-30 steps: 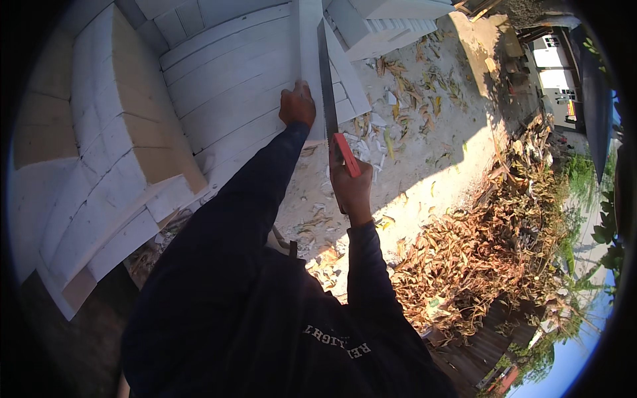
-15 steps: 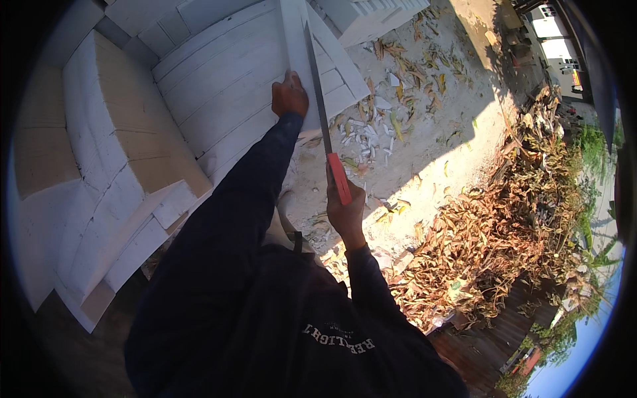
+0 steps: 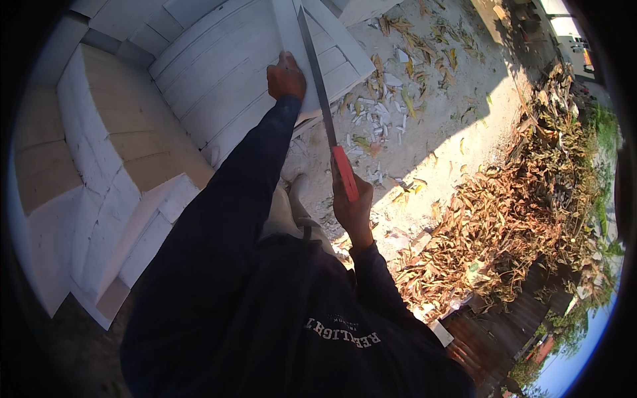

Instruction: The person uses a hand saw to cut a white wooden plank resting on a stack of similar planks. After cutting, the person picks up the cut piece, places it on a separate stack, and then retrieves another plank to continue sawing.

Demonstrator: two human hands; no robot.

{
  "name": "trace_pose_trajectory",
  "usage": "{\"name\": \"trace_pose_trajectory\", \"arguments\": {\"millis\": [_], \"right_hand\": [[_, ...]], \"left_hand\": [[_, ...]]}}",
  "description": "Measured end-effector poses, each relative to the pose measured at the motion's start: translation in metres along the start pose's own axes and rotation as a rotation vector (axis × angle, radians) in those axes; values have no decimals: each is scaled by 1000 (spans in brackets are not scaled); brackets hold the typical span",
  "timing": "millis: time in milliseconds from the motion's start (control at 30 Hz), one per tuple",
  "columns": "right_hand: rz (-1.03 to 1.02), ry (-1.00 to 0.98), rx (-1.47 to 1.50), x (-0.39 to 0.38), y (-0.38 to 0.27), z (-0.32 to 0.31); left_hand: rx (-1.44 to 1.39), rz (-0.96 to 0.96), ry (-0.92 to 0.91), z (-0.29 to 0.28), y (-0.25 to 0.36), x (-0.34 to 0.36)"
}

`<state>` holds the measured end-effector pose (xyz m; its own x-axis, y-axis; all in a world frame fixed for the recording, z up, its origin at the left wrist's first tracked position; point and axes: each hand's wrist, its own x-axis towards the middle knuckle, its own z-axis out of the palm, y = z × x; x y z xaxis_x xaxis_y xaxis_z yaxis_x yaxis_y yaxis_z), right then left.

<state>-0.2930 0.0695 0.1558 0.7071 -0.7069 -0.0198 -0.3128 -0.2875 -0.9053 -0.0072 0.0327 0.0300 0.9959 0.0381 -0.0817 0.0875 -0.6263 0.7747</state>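
Note:
My right hand point(image 3: 353, 211) is wrapped round the red handle of a handsaw point(image 3: 344, 174), held out in front of me. Its long, narrow grey blade points away and a little left, along the right side of a white plank point(image 3: 287, 30). My left hand point(image 3: 286, 77) is closed on that plank near its close end, with the fingertips partly hidden. Beneath the plank lies a stack of white boards or slabs point(image 3: 219, 66) with straight joint lines. Whether the saw teeth touch the plank, I cannot tell.
More white blocks point(image 3: 126, 132) are stacked at the left. White offcuts point(image 3: 381, 116) and fallen leaves litter the sandy ground right of the stack. A big heap of dry brown leaves point(image 3: 491, 225) lies at the right, beside a rusty corrugated sheet point(image 3: 491, 331).
The whole view has shifted slightly. Relative to the plank, the saw handle has come a little toward me and to the right. My left hand keeps its place on the plank.

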Motion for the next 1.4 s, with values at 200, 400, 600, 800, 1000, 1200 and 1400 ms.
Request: {"name": "trace_pose_trajectory", "arguments": {"millis": [200, 400, 600, 800, 1000, 1200, 1400], "right_hand": [[-46, -44, -17, 35, -4, 6], [-3, -42, -2, 9, 8, 3], [-44, -86, -113, 39, 14, 3], [-20, -48, -41, -3, 12, -5], [-46, -113, -125, 30, 11, 4], [-65, -131, -193, 25, 8, 2], [-60, -118, -174, 48, 6, 7]], "left_hand": [[63, -7, -90, -9, 12, 1], [-22, -10, -2, 1, 2, -2], [63, 37, -51, -7, 6, -1], [-16, 0, 14, -7, 9, -3], [2, 8, -25, -12, 12, -1], [-25, -15, 45, -2, 6, 1], [-13, 9, -26, -7, 14, 2]]}}
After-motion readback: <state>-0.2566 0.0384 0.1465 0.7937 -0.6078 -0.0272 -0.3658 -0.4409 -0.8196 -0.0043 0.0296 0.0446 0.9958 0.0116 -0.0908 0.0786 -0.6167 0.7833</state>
